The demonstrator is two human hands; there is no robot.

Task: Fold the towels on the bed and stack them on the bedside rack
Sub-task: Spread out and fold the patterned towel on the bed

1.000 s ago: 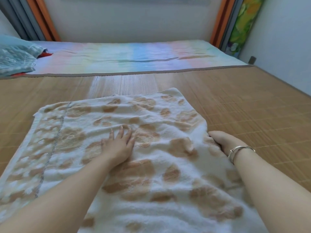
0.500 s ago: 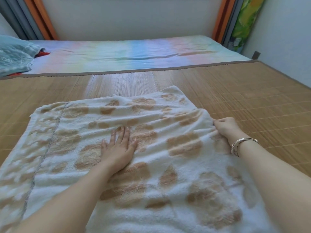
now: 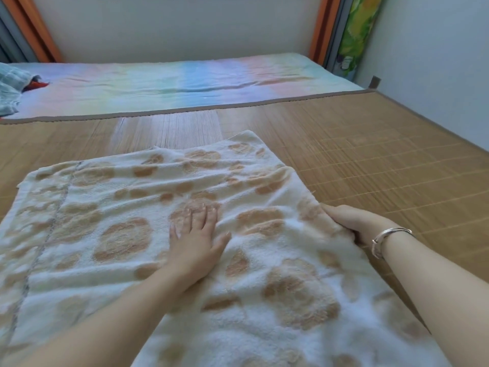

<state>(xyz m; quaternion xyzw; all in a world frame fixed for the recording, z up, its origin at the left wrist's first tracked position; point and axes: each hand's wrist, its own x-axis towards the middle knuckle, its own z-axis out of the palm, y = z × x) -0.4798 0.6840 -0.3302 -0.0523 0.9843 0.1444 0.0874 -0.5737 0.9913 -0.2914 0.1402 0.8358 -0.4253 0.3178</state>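
Observation:
A white towel with tan blotches [image 3: 111,234] lies spread across the bamboo mat of the bed [image 3: 370,154], its surface rippled with creases. My left hand [image 3: 197,239] presses flat on the towel's middle, fingers straight and together. My right hand [image 3: 352,223], with a silver bangle on the wrist, grips the towel's right edge, fingers curled under the fabric. The bedside rack is out of view.
A pastel rainbow sheet [image 3: 185,83] covers the far part of the bed. A blue-grey bundle of cloth [image 3: 10,88] sits at the far left. A white wall [image 3: 436,62] runs along the right side, with orange curtains at the back corners.
My right hand has slid nearer along the towel's right edge and pulls it taut. My left hand stays pressed on the middle. The creases have shifted.

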